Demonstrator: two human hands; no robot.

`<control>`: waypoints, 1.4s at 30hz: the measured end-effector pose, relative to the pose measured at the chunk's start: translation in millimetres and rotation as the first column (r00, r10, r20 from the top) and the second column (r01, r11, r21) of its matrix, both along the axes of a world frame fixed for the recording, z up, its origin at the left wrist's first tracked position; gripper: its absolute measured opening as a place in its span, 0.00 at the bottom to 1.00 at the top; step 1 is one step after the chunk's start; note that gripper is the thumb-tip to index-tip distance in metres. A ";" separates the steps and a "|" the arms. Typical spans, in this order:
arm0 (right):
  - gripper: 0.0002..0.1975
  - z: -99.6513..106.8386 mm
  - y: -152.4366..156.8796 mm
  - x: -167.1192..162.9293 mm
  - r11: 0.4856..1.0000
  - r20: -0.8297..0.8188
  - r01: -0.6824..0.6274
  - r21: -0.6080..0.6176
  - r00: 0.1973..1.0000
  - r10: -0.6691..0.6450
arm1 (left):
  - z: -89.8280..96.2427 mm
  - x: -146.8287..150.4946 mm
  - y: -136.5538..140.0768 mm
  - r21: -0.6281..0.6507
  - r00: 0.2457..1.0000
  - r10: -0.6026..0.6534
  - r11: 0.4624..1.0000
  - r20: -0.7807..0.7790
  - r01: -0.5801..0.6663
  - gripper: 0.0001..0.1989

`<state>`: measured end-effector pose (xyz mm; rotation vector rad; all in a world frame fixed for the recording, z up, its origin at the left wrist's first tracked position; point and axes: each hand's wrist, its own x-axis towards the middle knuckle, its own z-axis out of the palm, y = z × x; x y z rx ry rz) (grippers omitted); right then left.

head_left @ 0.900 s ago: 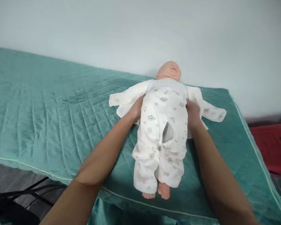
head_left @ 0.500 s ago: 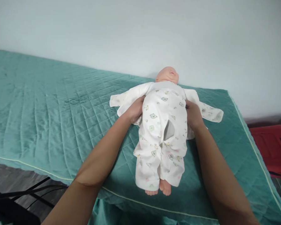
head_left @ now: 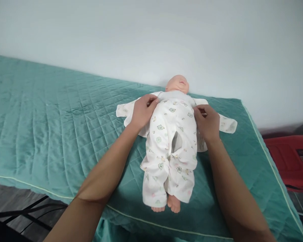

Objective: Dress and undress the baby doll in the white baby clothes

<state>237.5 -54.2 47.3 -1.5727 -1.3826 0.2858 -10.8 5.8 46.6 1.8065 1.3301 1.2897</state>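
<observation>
A baby doll (head_left: 178, 84) lies on its back, its head toward the wall and its bare feet toward me. It wears white split-crotch baby pants (head_left: 173, 121) printed with small green bears, pulled high on the torso, and a white baby shirt (head_left: 227, 124) with its sleeves spread to both sides. At the left of the waistband, my left hand (head_left: 144, 111) pinches the pants' edge between thumb and fingers. My right hand (head_left: 208, 122) is closed on the waistband's other side. The fingertips of both hands are partly hidden.
A green quilted cover (head_left: 53, 117) lies over the bed beneath the doll, against a pale wall (head_left: 141, 37). Beyond the right edge is a red plastic object (head_left: 290, 158). Dark thin bars (head_left: 25, 211) show at the lower left.
Both hands have come up from the doll's sides to the top of the waistband, and more of their backs shows. The view has shifted slightly; the doll lies much the same.
</observation>
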 end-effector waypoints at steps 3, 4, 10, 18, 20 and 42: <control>0.07 -0.4 3.8 -12.1 0.987 -0.171 -0.129 0.092 0.975 0.143 | 2.9 7.1 -0.7 0.123 0.978 -0.204 0.971 -0.035 0.207 0.12; 0.06 -1.0 6.6 -14.0 0.978 -0.190 -0.173 0.115 0.963 0.192 | 3.2 8.7 -0.4 0.140 0.964 -0.263 0.954 -0.042 0.267 0.12; 0.07 -2.1 29.4 -8.8 0.942 -0.121 -0.323 0.090 0.935 0.333 | 8.2 8.1 13.0 0.040 0.904 -0.425 0.903 -0.041 0.427 0.11; 0.17 21.3 48.3 7.3 0.825 0.080 -0.542 -0.160 0.826 0.558 | 25.0 2.2 40.5 -0.146 0.804 -0.565 0.825 -0.185 0.546 0.17; 0.19 27.7 51.8 10.0 0.777 0.111 -0.596 -0.203 0.775 0.622 | 24.9 1.4 42.4 -0.135 0.803 -0.570 0.822 -0.173 0.554 0.17; 0.08 -9.9 74.1 -2.8 0.971 0.157 -0.225 0.084 0.965 0.210 | 0.3 31.4 68.8 0.038 0.942 -0.313 0.947 -0.118 0.319 0.10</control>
